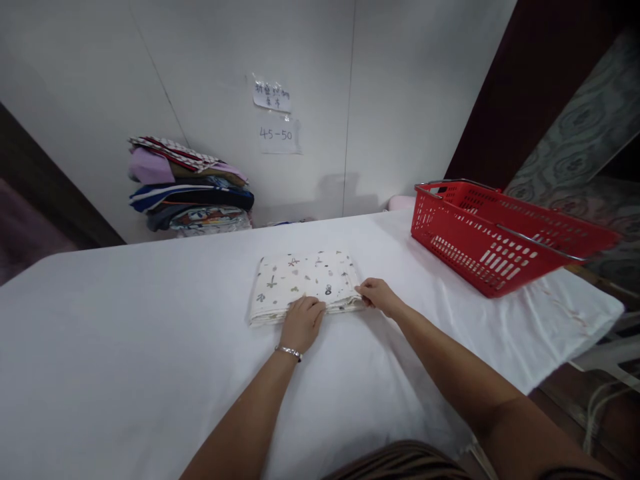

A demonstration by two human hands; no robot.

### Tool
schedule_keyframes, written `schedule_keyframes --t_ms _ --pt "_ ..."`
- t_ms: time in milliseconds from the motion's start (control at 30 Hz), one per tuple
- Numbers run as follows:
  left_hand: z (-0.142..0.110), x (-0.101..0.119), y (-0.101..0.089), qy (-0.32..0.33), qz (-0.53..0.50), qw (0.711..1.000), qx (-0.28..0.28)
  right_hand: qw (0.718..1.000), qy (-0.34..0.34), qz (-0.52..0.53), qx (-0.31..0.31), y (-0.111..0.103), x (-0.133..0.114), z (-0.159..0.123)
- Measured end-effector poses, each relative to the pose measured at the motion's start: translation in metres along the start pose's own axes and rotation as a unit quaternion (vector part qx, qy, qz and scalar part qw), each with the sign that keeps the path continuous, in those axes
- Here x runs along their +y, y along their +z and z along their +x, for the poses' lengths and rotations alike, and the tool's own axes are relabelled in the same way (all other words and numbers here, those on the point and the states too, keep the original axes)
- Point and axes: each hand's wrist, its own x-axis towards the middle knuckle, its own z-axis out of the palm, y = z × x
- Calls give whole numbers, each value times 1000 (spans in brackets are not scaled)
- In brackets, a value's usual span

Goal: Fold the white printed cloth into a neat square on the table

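Note:
In the head view a cream cloth (300, 277) with small grey and olive prints lies folded in a layered rectangle on the white-covered table. My left hand (303, 323), with a bracelet at its wrist, rests on the near edge of this cloth, fingers laid over the top. At the near right corner my right hand (379, 295) is closed in a pinch on the cloth's edge. The layers show along the near side between both hands, slightly uneven there.
A red plastic basket (470, 243) with metal handles stands on the table (125, 333) at the right. Behind the table's far edge rises a stack of folded fabrics (193, 193). Two paper notes (273, 97) are fixed to the wall.

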Motion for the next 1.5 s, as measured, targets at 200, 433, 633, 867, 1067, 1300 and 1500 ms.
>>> schedule_keyframes --t_ms 200,433,633,867,1067,1300,1500 --pt "0 0 -1 2 3 1000 5 999 20 -31 8 0 7 -1" --pt "0 -2 0 -14 0 1000 9 993 -23 -110 31 -1 11 -3" --pt "1 -4 2 -4 5 1000 -8 940 -189 -249 135 -3 8 -15" --pt "1 -3 2 -10 8 1000 -7 877 -381 -290 37 3 19 -21" --pt "1 -4 -1 -17 -9 1000 -1 872 -396 -286 44 3 30 -20" --pt "-2 -17 -17 -93 40 995 13 871 -412 -262 52 4 41 -27" --pt "-22 -67 -63 -300 85 950 20 860 -437 -257 66 4 49 -24"
